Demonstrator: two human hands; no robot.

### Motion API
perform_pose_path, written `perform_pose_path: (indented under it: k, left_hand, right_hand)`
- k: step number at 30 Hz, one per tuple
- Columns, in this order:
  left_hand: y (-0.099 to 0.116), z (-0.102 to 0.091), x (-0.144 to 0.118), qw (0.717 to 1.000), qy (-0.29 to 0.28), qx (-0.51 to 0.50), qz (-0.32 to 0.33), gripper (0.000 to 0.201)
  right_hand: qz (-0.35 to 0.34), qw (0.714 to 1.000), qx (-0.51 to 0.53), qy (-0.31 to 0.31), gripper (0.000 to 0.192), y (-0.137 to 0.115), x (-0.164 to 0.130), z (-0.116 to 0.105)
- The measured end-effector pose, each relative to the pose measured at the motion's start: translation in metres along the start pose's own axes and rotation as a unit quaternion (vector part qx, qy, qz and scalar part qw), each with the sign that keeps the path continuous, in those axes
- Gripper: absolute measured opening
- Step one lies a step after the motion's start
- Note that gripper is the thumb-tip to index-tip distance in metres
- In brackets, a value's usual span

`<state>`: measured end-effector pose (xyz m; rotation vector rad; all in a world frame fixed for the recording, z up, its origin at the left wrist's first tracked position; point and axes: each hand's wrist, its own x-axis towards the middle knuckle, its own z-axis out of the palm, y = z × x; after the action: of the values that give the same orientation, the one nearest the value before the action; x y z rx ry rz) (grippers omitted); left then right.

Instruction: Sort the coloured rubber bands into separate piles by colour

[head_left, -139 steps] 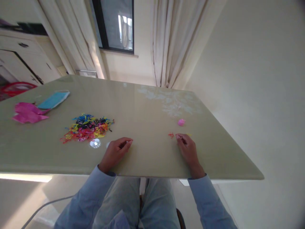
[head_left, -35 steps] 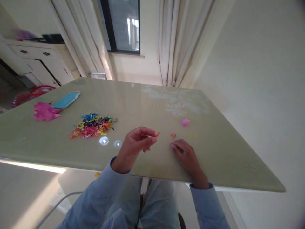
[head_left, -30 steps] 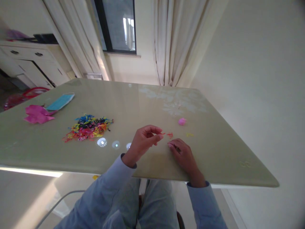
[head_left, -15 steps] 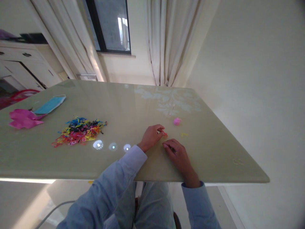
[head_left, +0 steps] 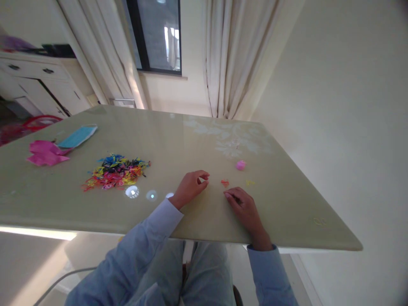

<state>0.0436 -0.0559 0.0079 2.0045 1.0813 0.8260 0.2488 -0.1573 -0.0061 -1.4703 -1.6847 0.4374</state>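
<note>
- Right hand (head_left: 245,208) lay on the table (head_left: 178,140), fingers loosely together, clamped on nothing.
- Left hand (head_left: 190,187) at its 10 o'clock, thumb and forefinger curled, slightly apart, empty.
- Red bands (head_left: 225,183) lay between the hands; pink lump (head_left: 240,165) at 1 o'clock beyond.
- Mixed band pile (head_left: 115,171) far at 9 o'clock.

table (head_left: 178,140) olive-green, pale floral print | band pile (head_left: 115,171) multicoloured | small bands (head_left: 225,183) red | sleeves (head_left: 267,272) light blue

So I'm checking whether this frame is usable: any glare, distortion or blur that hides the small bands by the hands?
Head view: three bright glare spots sit on the glossy table, left of the left hand; wide-angle bending and dark corners at the edges; the red bands are clear of glare but too small to resolve.
</note>
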Motion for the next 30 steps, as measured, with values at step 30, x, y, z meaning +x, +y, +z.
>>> perform_pose_path:
  k: [30]
  left_hand:
    - [-0.039,-0.071,-0.11,0.99,0.1,-0.074,-0.068,0.023]
  right_hand:
    - [-0.196,0.94,-0.037,-0.278,0.019,-0.139,0.134,0.187]
